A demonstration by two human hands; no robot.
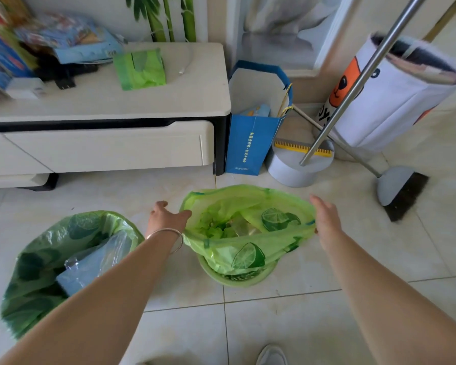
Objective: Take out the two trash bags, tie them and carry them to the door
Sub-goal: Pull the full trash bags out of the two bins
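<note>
Two trash bags [248, 233] side by side, cabinet [103, 106] behind, broom [400, 191] right

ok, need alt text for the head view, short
A person's left hand and right hand grip opposite edges of a lime-print green trash bag in a small green bin on a tiled floor. A second lined bin sits to its left, below a white cabinet.

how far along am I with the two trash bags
Nothing looks finished. In hand: your left hand and right hand are at opposite edges of the right bag, whose rim is pulled loose above its green bin. Left: lift and tie it, then do the same with the left bag, still open, and carry both to the door.
</note>
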